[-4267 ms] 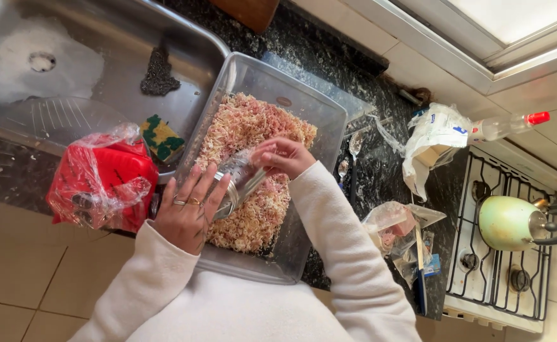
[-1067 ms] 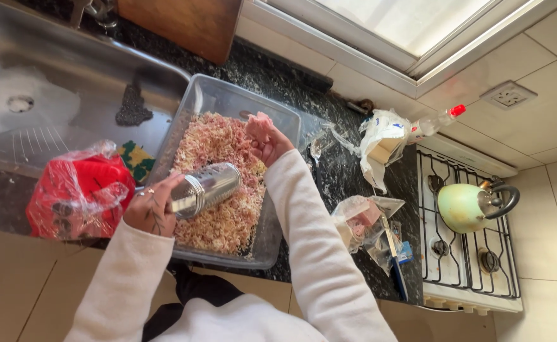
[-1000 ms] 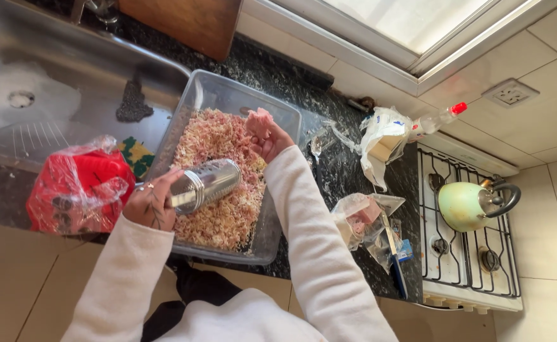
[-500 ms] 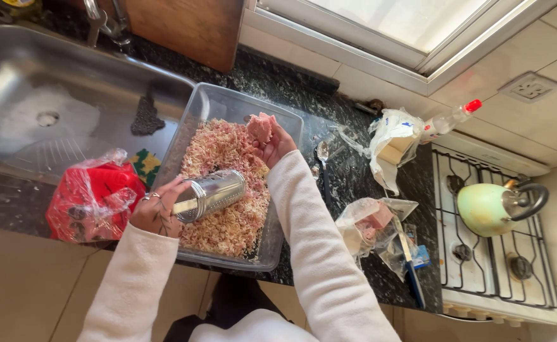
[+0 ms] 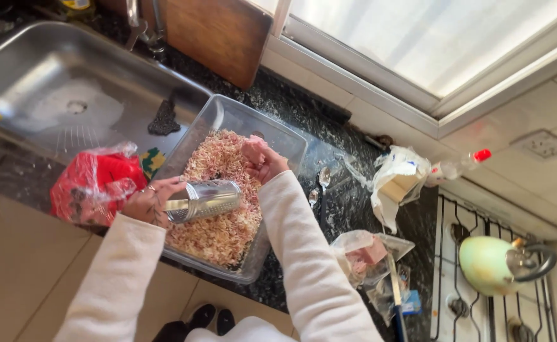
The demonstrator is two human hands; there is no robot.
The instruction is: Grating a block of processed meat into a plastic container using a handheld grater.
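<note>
At frame centre the left hand (image 5: 144, 204) clenches a metal cylinder grater (image 5: 204, 200) sideways over the clear tub (image 5: 289, 139), so pink shreds (image 5: 218, 228) land inside; the right hand (image 5: 264, 166) grips a pink meat lump (image 5: 252, 149) just above.

- One camera only — it sits on the person's head and looks down.
- It is tilted, so the counter (image 5: 348, 209) runs slanted across the picture.
- It is close to the clear tub (image 5: 272, 136) in the middle — the sink (image 5: 31, 69) is upper left, the stove (image 5: 481, 316) lower right.
</note>
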